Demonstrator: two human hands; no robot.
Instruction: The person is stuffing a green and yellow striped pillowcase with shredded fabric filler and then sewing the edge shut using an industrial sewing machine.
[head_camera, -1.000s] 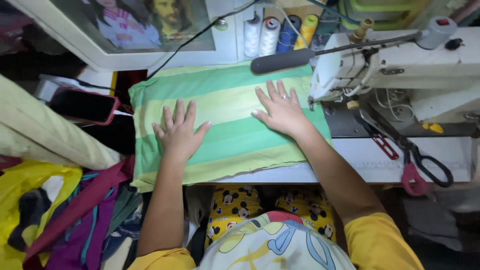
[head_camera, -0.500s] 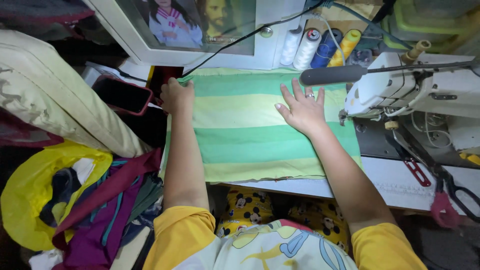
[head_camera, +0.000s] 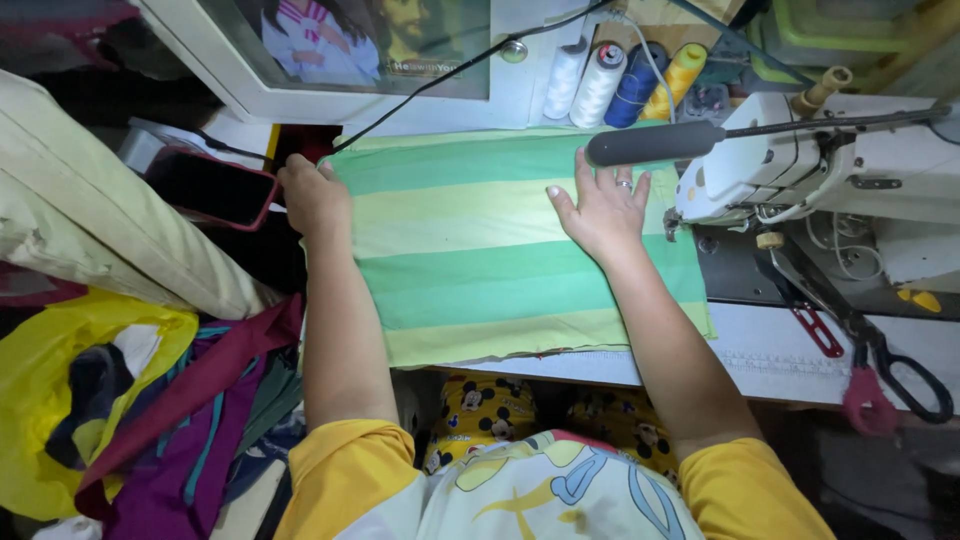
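Note:
A folded cloth (head_camera: 480, 260) with light and dark green stripes lies flat on the sewing table. My left hand (head_camera: 312, 196) grips its far left corner, fingers curled over the edge. My right hand (head_camera: 600, 208) rests flat on the cloth's right part, fingers spread, a ring on one finger, just left of the white sewing machine (head_camera: 840, 170).
Thread spools (head_camera: 620, 80) stand behind the cloth. A phone in a red case (head_camera: 210, 185) lies at the left. Scissors (head_camera: 890, 360) and a red snipper (head_camera: 818, 330) lie right of the cloth. A beige cushion (head_camera: 90, 220) and piled fabrics (head_camera: 190, 410) fill the left.
My left hand has slid from the cloth's middle to its far left corner and closed on it. My right hand stayed pressed on the right part.

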